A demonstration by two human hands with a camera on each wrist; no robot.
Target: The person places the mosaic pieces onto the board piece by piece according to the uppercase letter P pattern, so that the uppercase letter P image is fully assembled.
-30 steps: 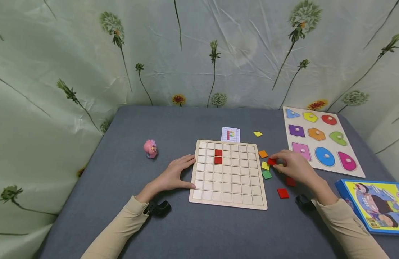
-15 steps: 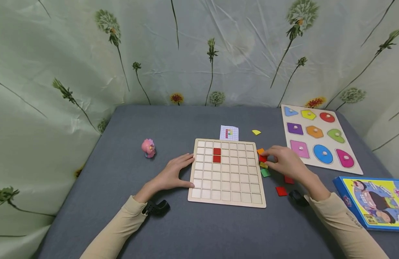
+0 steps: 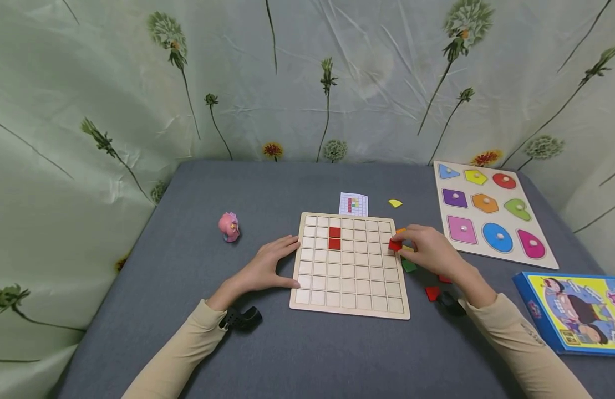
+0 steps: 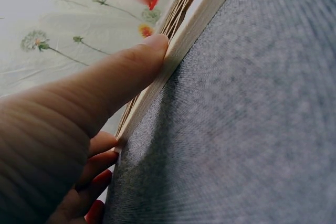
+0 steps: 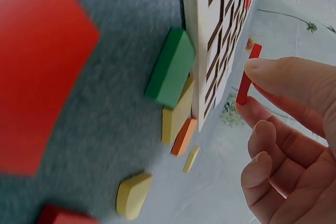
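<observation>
Thumb and a fingertip of my right hand (image 3: 432,249) pinched a thin red square tile (image 3: 394,245) above the right edge of the pale wooden grid board (image 3: 347,258); my left hand (image 3: 266,269), thumb spread wide from fingers, touched the board's left edge.

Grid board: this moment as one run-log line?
left hand: against left edge of grid board | right hand: pinching red tile, raised at board's right edge | in grid: two red tiles | card: beyond board
</observation>
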